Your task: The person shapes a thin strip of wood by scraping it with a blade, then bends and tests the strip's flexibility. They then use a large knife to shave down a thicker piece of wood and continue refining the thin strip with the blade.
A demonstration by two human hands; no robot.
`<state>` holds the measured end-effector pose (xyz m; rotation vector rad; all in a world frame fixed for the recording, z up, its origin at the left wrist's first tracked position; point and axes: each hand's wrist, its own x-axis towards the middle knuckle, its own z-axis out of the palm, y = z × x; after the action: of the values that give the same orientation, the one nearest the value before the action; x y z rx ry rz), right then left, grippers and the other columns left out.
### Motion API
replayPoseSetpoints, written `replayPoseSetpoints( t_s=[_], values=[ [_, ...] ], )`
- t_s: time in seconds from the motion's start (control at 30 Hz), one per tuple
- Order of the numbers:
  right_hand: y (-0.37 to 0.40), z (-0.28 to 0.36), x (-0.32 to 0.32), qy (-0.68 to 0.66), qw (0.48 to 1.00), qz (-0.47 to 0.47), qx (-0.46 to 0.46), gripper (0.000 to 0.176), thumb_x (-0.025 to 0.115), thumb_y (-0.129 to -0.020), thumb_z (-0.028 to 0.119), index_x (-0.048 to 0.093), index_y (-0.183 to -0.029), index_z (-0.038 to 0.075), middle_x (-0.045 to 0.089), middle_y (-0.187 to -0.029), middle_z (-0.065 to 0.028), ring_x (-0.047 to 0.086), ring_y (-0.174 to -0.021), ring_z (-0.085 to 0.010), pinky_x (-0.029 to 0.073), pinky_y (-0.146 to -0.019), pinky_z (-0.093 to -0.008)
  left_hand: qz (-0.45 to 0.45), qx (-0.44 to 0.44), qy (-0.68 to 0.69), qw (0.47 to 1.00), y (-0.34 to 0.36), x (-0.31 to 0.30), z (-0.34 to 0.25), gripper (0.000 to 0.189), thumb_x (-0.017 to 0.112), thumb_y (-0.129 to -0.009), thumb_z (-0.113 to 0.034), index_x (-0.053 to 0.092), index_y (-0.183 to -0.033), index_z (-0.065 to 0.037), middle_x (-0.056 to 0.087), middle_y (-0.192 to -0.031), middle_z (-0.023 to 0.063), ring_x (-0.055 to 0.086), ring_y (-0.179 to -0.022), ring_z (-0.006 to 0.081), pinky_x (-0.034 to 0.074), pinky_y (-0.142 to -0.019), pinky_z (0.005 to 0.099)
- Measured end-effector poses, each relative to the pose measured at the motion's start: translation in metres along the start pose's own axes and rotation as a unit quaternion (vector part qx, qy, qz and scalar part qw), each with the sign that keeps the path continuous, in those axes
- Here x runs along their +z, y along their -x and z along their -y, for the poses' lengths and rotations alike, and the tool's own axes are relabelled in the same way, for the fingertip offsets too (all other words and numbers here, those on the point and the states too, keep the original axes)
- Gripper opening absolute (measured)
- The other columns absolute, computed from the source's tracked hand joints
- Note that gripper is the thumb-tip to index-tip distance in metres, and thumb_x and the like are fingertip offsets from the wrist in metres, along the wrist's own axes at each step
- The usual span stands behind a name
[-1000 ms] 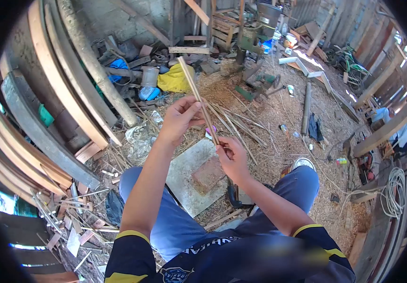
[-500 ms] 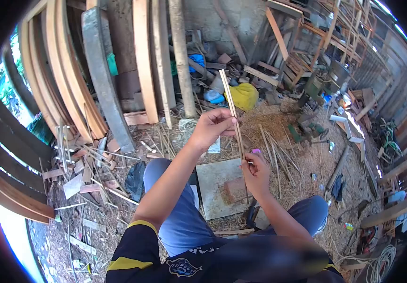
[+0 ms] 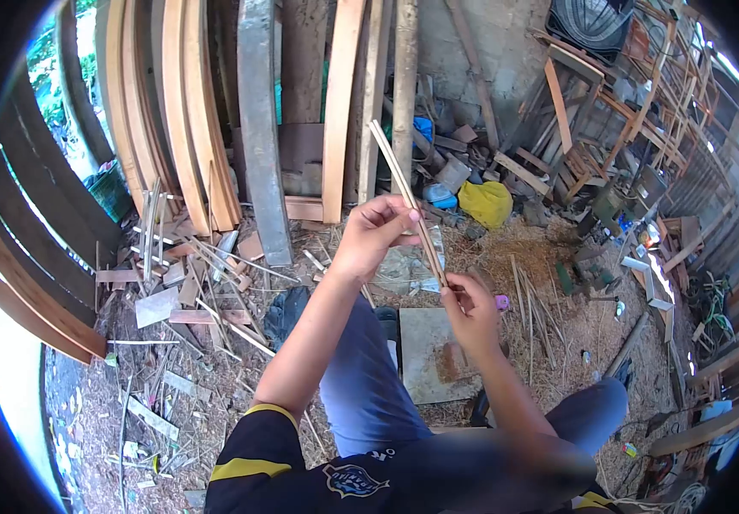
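Observation:
Thin wooden strips (image 3: 394, 164), seemingly two side by side, slant up to the left in front of me. My left hand (image 3: 373, 237) pinches them near the middle between thumb and fingers. Lower down, my right hand (image 3: 474, 315) closes its thumb and fingertips on their lower end. Beneath the hands a flat grey board (image 3: 421, 364) lies on the ground between my legs, with a brownish patch on its right side.
Tall planks (image 3: 344, 111) lean against the wall ahead. Wood scraps (image 3: 160, 306) litter the ground at left. More thin sticks (image 3: 536, 304) lie at right, near a yellow bag (image 3: 485, 203). A wooden frame pile (image 3: 588, 154) stands at the back right.
The view has turned, so the surroundings sit further right. The strips now tilt more to the left, and both hands still hold them.

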<state>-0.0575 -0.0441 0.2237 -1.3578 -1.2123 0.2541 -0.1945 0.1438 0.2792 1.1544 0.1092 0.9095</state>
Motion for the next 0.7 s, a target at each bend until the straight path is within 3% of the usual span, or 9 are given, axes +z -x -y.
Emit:
replayPoseSetpoints(
  t_s=[0.2, 0.33, 0.4, 0.53, 0.57, 0.7],
  values=[
    [-0.01, 0.002, 0.038, -0.021, 0.999, 0.001, -0.037, 0.026, 0.07, -0.097, 0.0, 0.07, -0.123, -0.001, 0.068, -0.108, -0.0104, 0.069, -0.096, -0.017, 0.057, -0.084, -0.0294, -0.046, 0.047, -0.003, 0.998, 0.01, -0.031, -0.034, 0.006, 0.068, -0.103, -0.007, 0.07, -0.108, -0.005, 0.073, -0.106, 0.0059, 0.072, -0.094, 0.0142, 0.068, -0.078, 0.0329],
    [-0.016, 0.014, 0.033, -0.034, 0.998, 0.034, -0.033, 0.03, 0.072, -0.095, 0.001, 0.07, -0.125, 0.001, 0.069, -0.111, -0.0102, 0.07, -0.096, -0.0154, 0.057, -0.085, -0.0299, -0.084, 0.078, 0.023, 0.993, 0.017, -0.048, -0.05, 0.01, 0.064, -0.104, -0.008, 0.069, -0.112, -0.004, 0.072, -0.108, 0.0058, 0.074, -0.09, 0.0157, 0.068, -0.076, 0.0313],
    [-0.022, 0.024, 0.025, -0.054, 0.996, 0.059, -0.028, 0.031, 0.072, -0.095, 0.001, 0.07, -0.126, 0.001, 0.069, -0.111, -0.0098, 0.07, -0.096, -0.0148, 0.056, -0.085, -0.0297, -0.09, 0.084, 0.041, 0.992, 0.023, -0.051, -0.061, 0.009, 0.068, -0.103, -0.01, 0.071, -0.111, -0.006, 0.072, -0.105, 0.0035, 0.071, -0.097, 0.0119, 0.068, -0.081, 0.0324],
    [-0.03, 0.041, 0.012, -0.004, 0.991, 0.122, -0.049, 0.032, 0.073, -0.094, 0.001, 0.07, -0.126, 0.002, 0.069, -0.112, -0.0085, 0.07, -0.093, -0.0144, 0.056, -0.085, -0.03, -0.108, 0.127, 0.055, 0.984, 0.031, -0.054, -0.077, 0.012, 0.067, -0.104, -0.011, 0.071, -0.114, -0.005, 0.073, -0.102, 0.003, 0.073, -0.089, 0.0111, 0.068, -0.079, 0.0301],
    [-0.03, 0.043, 0.01, -0.003, 0.991, 0.128, -0.048, 0.032, 0.073, -0.094, 0.001, 0.07, -0.126, 0.002, 0.07, -0.112, -0.0085, 0.07, -0.092, -0.0145, 0.056, -0.084, -0.0301, -0.09, 0.137, 0.055, 0.985, 0.031, -0.065, -0.074, 0.016, 0.063, -0.106, -0.012, 0.069, -0.12, -0.006, 0.072, -0.109, 0.0039, 0.074, -0.09, 0.0124, 0.068, -0.078, 0.0296],
    [-0.039, 0.053, 0.006, 0.0, 0.986, 0.158, -0.061, 0.032, 0.073, -0.094, 0.002, 0.07, -0.126, 0.003, 0.07, -0.11, -0.0087, 0.07, -0.09, -0.0147, 0.056, -0.083, -0.0301, -0.127, 0.159, 0.039, 0.978, 0.041, -0.06, -0.088, 0.015, 0.063, -0.107, -0.013, 0.07, -0.119, -0.008, 0.072, -0.109, 0.0012, 0.072, -0.093, 0.009, 0.067, -0.08, 0.0302]
  ],
)
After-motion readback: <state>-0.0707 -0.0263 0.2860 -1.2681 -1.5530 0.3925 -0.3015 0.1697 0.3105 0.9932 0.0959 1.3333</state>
